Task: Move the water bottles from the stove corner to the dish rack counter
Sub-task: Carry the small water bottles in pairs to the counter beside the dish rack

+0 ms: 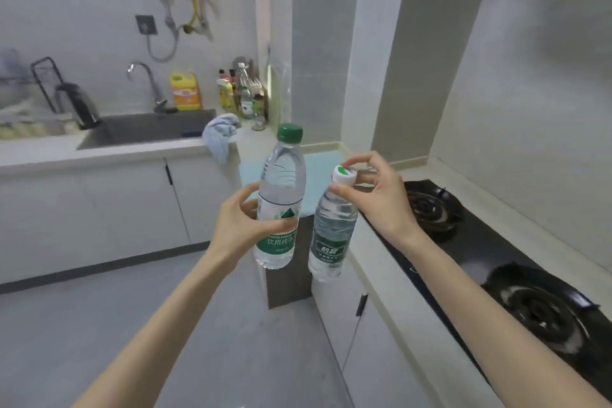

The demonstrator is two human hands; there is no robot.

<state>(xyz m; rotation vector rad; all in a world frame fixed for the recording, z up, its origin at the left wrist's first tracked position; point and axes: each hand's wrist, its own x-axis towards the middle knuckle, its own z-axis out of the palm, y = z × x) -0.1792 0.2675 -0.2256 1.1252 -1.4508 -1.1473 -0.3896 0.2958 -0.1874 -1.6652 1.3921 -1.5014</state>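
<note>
Two clear water bottles hang in the air in front of me, above the floor. My left hand grips the taller bottle with the green cap around its middle, at the green label. My right hand pinches the shorter bottle with the white cap by its neck and cap, so the bottle hangs below the fingers. The two bottles are side by side, close but apart. The dish rack stands far left on the counter beside the sink.
A black two-burner gas stove runs along the right counter. At the back corner stand several condiment bottles and a yellow jug. A blue cloth hangs over the counter edge. A black kettle and a tap are by the sink.
</note>
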